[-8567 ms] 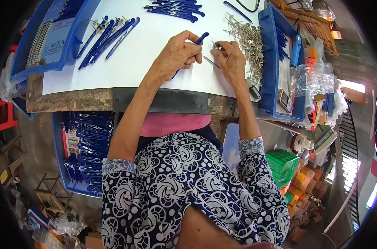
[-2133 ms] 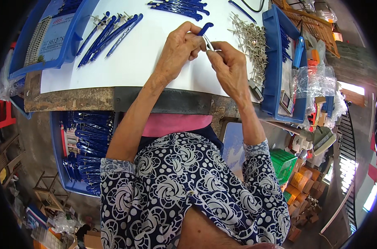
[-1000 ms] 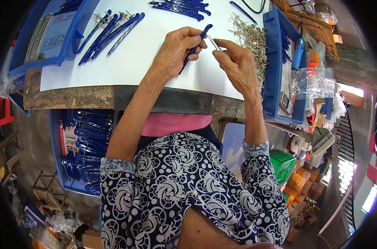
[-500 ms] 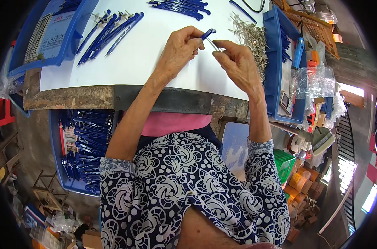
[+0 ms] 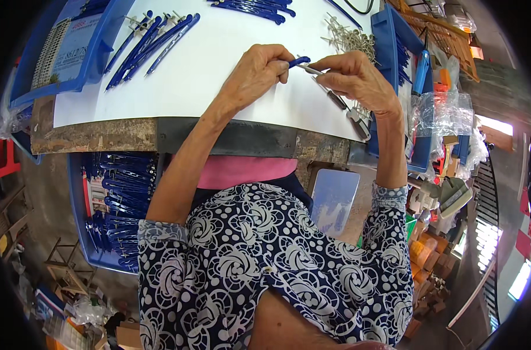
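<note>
My left hand (image 5: 255,74) is closed, pinching a slim dark blue piece (image 5: 300,60) whose rounded end sticks out past the thumb toward the right. My right hand (image 5: 359,80), also closed, grips a thin metal rod (image 5: 310,69) between thumb and fingers. The rod's left tip meets or nearly meets the blue piece; exact contact is too small to tell. Below the right fingers, a thin tool with a dark handle (image 5: 337,100) lies on the white tabletop (image 5: 218,55), and another dark-handled tool (image 5: 357,123) lies by the right wrist.
Small metal pins with discs (image 5: 350,39) are heaped beyond my right hand. Long blue pieces (image 5: 151,49) lie at the left, more (image 5: 256,9) at the far side. Blue bins (image 5: 387,44) flank the table; a crate (image 5: 81,227) full of blue pieces sits below its left edge.
My right hand has moved right and slightly nearer, uncovering the dark-handled tools. My left hand has shifted slightly nearer, and the blue piece now points more level.
</note>
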Demonstrator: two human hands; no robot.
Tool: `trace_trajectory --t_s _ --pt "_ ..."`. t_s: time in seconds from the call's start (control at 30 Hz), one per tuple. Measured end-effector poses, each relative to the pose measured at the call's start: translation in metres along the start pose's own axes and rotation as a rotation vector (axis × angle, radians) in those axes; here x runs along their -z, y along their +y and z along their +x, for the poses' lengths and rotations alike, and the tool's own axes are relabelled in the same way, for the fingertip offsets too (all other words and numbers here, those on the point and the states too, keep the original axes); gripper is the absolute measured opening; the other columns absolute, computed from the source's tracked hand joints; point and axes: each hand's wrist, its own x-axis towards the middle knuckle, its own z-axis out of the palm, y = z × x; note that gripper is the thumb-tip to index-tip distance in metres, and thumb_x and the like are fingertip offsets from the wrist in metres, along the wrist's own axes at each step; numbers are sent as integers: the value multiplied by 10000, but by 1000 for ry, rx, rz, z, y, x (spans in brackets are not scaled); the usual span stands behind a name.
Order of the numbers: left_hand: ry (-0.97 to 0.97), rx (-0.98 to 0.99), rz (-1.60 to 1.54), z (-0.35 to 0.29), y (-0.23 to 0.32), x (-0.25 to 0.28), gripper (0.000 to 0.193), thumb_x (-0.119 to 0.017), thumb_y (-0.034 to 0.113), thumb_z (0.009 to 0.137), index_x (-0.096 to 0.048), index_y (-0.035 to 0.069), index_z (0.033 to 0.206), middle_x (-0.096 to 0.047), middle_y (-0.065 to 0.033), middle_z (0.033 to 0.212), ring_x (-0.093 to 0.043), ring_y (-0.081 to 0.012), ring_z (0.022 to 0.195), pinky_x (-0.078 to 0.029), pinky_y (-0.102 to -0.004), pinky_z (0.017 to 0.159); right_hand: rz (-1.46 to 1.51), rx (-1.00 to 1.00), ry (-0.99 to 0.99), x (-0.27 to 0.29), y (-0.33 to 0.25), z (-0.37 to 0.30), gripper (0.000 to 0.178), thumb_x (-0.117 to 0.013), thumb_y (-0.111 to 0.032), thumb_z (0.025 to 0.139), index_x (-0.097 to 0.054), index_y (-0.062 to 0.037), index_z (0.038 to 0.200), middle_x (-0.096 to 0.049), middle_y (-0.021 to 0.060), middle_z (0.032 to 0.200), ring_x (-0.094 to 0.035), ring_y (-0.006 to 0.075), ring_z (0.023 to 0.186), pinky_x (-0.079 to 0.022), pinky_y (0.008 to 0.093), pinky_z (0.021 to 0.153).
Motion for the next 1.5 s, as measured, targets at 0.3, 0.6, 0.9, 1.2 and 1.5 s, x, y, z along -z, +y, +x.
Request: trace_trajectory --t_s 0.3,0.6,0.9,1.2,1.5 --pt "-111 43 -54 0 -1 -1 166 -467 67 814 -585 -23 889 -504 8 611 -385 -28 506 -314 -146 448 201 11 -126 11 14 -2 212 -588 -84 784 -623 26 962 -452 -28 520 -307 6 402 -197 183 353" --pt "-182 110 -96 0 4 0 166 -483 86 811 -589 -17 887 -501 13 608 -383 -22 501 -305 -141 439 206 3 -207 18 16 2 166 -602 -104 767 -626 47 832 -436 -33 498 -315 8 393 -197 178 347" --pt "-4 -51 146 4 -3 -5 167 -441 46 776 -583 -28 819 -518 -30 592 -463 -96 539 -389 -244 518 370 -37 -65 4 24 -3 184 -616 -146 783 -628 35 814 -442 -32 476 -322 3 369 -206 159 329" --pt "-2 -27 278 2 2 -7 154 -466 48 812 -582 2 901 -537 -24 671 -502 -96 659 -432 -238 668 39 48 23 -1 20 -9 166 -596 -135 800 -624 27 821 -457 -34 497 -335 13 384 -224 170 354" --pt "107 -202 202 0 5 -10 123 -480 37 786 -569 -13 856 -572 -91 654 -539 -153 594 -439 -278 591 386 -54 40 -2 22 -14 149 -588 -103 798 -618 35 846 -460 -20 503 -373 13 423 -252 170 374"
